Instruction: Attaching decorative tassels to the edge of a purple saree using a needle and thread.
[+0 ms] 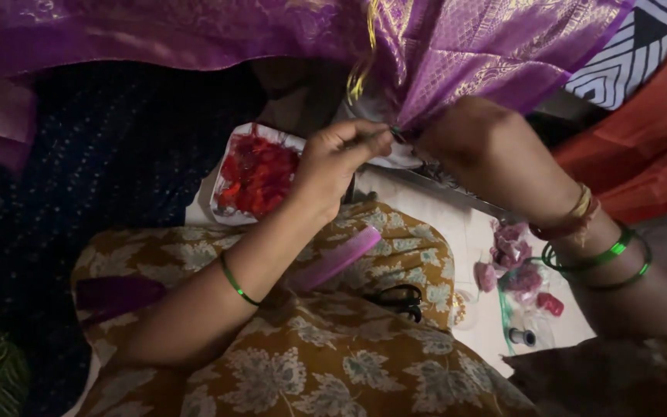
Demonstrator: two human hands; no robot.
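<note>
A purple cloth with gold woven pattern (465, 46) hangs across the top of the head view. My left hand (337, 158) pinches a thin needle-like tool at the cloth's lower edge, fingers closed on it. My right hand (457, 135) grips the bunched edge of the same cloth just right of the tool tip. Gold threads (360, 73) dangle above my left hand. Green bangles sit on both wrists.
A clear bag of red pieces (256, 174) lies below my left hand. A pink comb (337, 259) and black scissors (399, 300) rest on my patterned lap. Another bag with pink and red pieces (519, 274) lies on the white surface (457, 232). Orange cloth (642, 162) is at right.
</note>
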